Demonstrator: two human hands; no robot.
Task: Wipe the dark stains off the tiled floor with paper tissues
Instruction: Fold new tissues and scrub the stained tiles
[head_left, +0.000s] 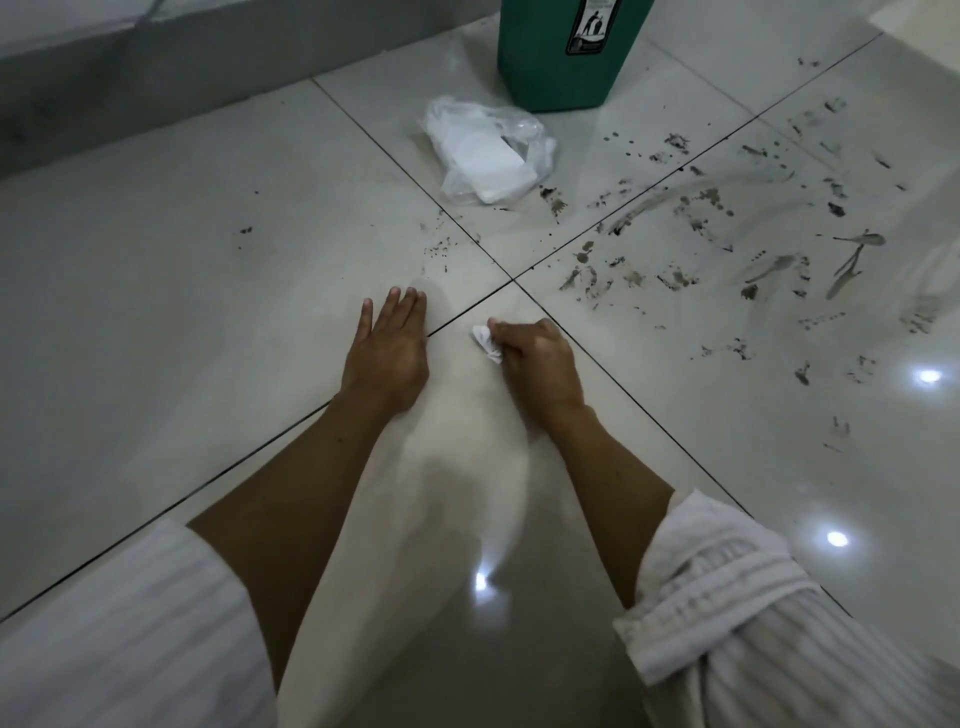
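My right hand (537, 358) grips a crumpled white paper tissue (487, 343) and holds it down on the glossy tiled floor (208, 322), close to where four tiles meet. Flat on the floor beside it lies my left hand (387, 348), fingers straight, holding nothing. Dark stains (701, 244), smears and specks, spread over the tiles to the right and beyond my right hand. A few small specks (439, 249) lie just beyond my left hand.
A clear plastic pack of white tissues (488, 150) lies on the floor farther ahead. Behind it stands a green bin (561, 57). A grey wall base (130, 78) runs along the upper left. Ceiling lights reflect in the tiles at the right.
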